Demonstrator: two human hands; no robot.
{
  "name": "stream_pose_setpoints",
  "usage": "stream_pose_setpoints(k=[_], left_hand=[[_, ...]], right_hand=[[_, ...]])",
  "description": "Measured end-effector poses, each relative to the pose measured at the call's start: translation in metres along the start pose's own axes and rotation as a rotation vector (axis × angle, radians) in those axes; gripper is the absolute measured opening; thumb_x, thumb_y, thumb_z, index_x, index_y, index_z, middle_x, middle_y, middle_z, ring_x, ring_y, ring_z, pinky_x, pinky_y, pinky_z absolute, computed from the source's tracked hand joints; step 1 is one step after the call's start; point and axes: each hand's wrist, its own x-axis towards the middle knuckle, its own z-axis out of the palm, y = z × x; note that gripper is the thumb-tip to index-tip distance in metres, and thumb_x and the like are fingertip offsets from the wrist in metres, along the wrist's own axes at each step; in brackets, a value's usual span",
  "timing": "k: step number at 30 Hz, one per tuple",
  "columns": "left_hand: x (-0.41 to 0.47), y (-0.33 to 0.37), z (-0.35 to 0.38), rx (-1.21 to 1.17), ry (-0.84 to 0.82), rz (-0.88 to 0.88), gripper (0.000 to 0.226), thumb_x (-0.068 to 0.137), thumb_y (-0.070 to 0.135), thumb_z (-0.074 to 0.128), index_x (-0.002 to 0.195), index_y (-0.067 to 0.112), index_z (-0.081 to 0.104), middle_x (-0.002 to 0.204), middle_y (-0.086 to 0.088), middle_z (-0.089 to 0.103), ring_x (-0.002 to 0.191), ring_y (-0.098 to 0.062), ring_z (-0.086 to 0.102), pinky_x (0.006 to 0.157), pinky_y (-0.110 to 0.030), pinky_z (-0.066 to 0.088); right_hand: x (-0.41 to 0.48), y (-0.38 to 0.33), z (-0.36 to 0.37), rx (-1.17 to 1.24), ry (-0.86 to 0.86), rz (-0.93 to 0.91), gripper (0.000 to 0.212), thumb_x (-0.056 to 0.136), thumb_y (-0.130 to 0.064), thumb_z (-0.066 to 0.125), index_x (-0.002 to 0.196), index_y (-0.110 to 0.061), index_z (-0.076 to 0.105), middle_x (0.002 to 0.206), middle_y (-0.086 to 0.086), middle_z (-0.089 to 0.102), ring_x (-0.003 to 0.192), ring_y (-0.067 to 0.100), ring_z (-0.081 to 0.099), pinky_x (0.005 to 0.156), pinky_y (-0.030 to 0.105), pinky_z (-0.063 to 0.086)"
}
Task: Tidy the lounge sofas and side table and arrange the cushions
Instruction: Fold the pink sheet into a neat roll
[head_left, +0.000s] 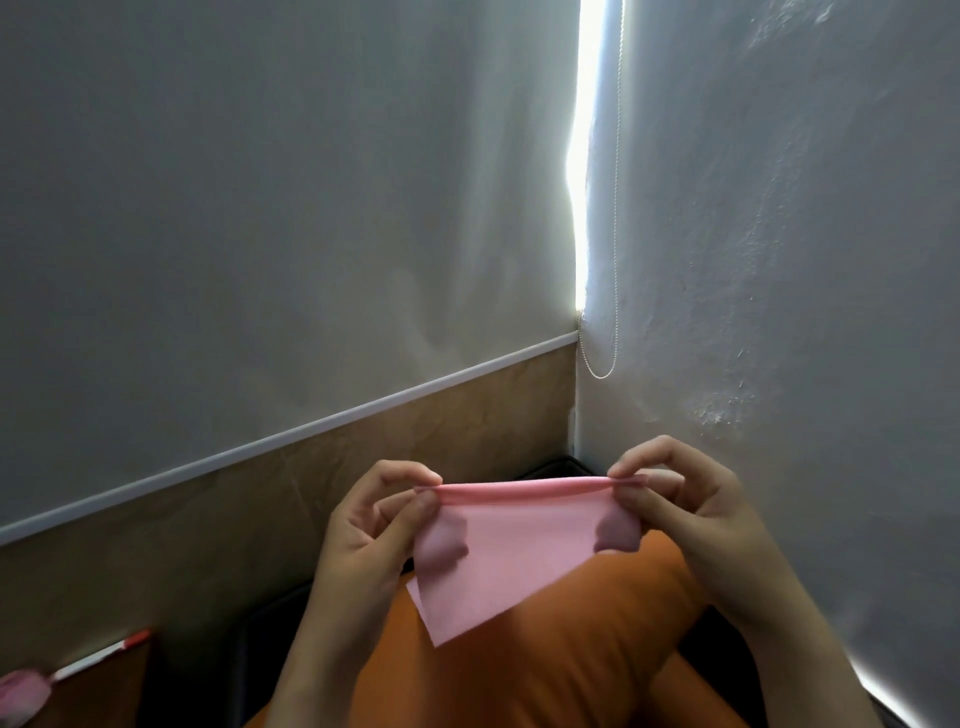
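**Squaring up the pink cloth above the cushion**

Head view: the left hand (363, 525) and the right hand (691, 519) are holding a pink cloth (498, 561) taut between them. Each is pinching one end of its rolled top edge between thumb and forefinger. The other fingers are curling behind the cloth and showing through it as darker shapes.

The cloth is hanging in the air just above the orange cushion (545, 665), which is lying on the dark sofa (270, 639) in the corner of the walls. One lower corner is pointing downward, so the sheet is hanging skewed.

To fold it well, I judge that the two pinches need to be level and evenly tensioned. The loose lower edge should be matched to the top edge before any crease is pressed.

At the lower left, the side table (104, 691) is carrying a pink-headed tool (21, 696) with a white and red handle.
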Motion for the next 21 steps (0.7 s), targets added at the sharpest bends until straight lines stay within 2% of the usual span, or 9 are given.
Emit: stream_pose_setpoints(k=[2, 4, 8, 11, 13, 15, 17, 20, 21], left_hand=[[0.0004, 0.0006, -0.0005, -0.028, -0.012, -0.016, 0.008, 0.077, 0.024, 0.061, 0.079, 0.024, 0.068, 0.076, 0.001, 0.067, 0.064, -0.011, 0.064, 0.052, -0.026, 0.054], [0.0011, 0.0009, -0.0012, -0.032, -0.029, -0.024, 0.009, 0.076, 0.026, 0.06, 0.078, 0.026, 0.07, 0.08, -0.001, 0.067, 0.068, -0.012, 0.064, 0.053, -0.026, 0.053], [0.0017, -0.0004, -0.003, 0.009, -0.063, 0.015, 0.011, 0.077, 0.026, 0.06, 0.076, 0.029, 0.071, 0.085, -0.001, 0.067, 0.076, -0.012, 0.064, 0.062, -0.026, 0.053], [0.0034, -0.0018, -0.0053, -0.008, -0.077, 0.022, 0.01, 0.077, 0.018, 0.068, 0.072, 0.025, 0.073, 0.084, -0.001, 0.068, 0.079, -0.013, 0.064, 0.061, -0.024, 0.055], [0.0045, -0.0023, -0.0079, -0.01, -0.088, 0.033, 0.005, 0.073, 0.021, 0.078, 0.074, 0.024, 0.074, 0.084, -0.002, 0.067, 0.081, -0.014, 0.064, 0.063, -0.025, 0.054], [0.0056, -0.0036, -0.0088, 0.007, -0.08, 0.057, 0.016, 0.067, 0.037, 0.072, 0.077, 0.025, 0.075, 0.086, -0.002, 0.067, 0.083, -0.014, 0.064, 0.066, -0.027, 0.055], [0.0066, -0.0049, -0.0073, 0.059, -0.042, 0.068, 0.014, 0.074, 0.037, 0.078, 0.079, 0.025, 0.074, 0.084, -0.001, 0.069, 0.082, -0.013, 0.065, 0.067, -0.027, 0.055], [0.0069, -0.0052, -0.0038, 0.127, 0.013, 0.079, 0.003, 0.079, 0.018, 0.069, 0.078, 0.02, 0.072, 0.08, -0.003, 0.069, 0.076, -0.015, 0.067, 0.067, -0.027, 0.057], [0.0067, -0.0047, -0.0029, 0.133, 0.023, 0.083, 0.003, 0.079, 0.014, 0.069, 0.08, 0.017, 0.07, 0.08, -0.004, 0.069, 0.076, -0.016, 0.067, 0.067, -0.028, 0.058]], right_hand=[[0.0002, 0.0006, -0.001, 0.062, -0.016, -0.018, 0.004, 0.078, -0.027, 0.072, 0.079, -0.023, 0.072, 0.064, 0.006, 0.067, 0.058, 0.013, 0.062, 0.055, 0.02, 0.049], [0.0005, 0.002, -0.0036, 0.113, -0.046, -0.012, 0.027, 0.066, -0.044, 0.083, 0.079, -0.022, 0.074, 0.068, 0.005, 0.069, 0.061, 0.012, 0.064, 0.057, 0.018, 0.05], [0.0022, 0.0013, -0.0062, 0.161, -0.055, 0.022, 0.035, 0.058, -0.05, 0.086, 0.076, -0.021, 0.075, 0.07, 0.002, 0.068, 0.064, 0.009, 0.064, 0.057, 0.017, 0.05], [0.0031, 0.0031, -0.0079, 0.163, -0.037, 0.027, 0.029, 0.06, -0.041, 0.086, 0.073, -0.019, 0.074, 0.069, 0.002, 0.067, 0.063, 0.01, 0.064, 0.058, 0.018, 0.051], [0.0034, 0.0017, -0.0079, 0.159, -0.027, 0.047, 0.023, 0.062, -0.032, 0.086, 0.073, -0.016, 0.074, 0.07, 0.003, 0.067, 0.065, 0.014, 0.066, 0.062, 0.025, 0.056], [0.0025, -0.0013, -0.0067, 0.147, -0.028, 0.049, 0.038, 0.059, -0.043, 0.086, 0.077, -0.012, 0.074, 0.074, 0.007, 0.068, 0.068, 0.021, 0.068, 0.068, 0.034, 0.058], [0.0015, -0.005, -0.0032, 0.089, 0.004, 0.035, 0.038, 0.064, -0.045, 0.084, 0.077, -0.011, 0.073, 0.074, 0.009, 0.07, 0.069, 0.027, 0.071, 0.067, 0.034, 0.058], [0.0027, -0.005, 0.0013, -0.028, 0.055, 0.001, 0.005, 0.07, -0.014, 0.073, 0.075, -0.014, 0.072, 0.068, 0.015, 0.07, 0.068, 0.03, 0.072, 0.066, 0.026, 0.057], [0.0032, -0.0029, 0.0008, -0.059, 0.062, -0.005, 0.008, 0.069, -0.008, 0.071, 0.076, -0.014, 0.071, 0.068, 0.015, 0.07, 0.069, 0.03, 0.072, 0.067, 0.027, 0.057]])
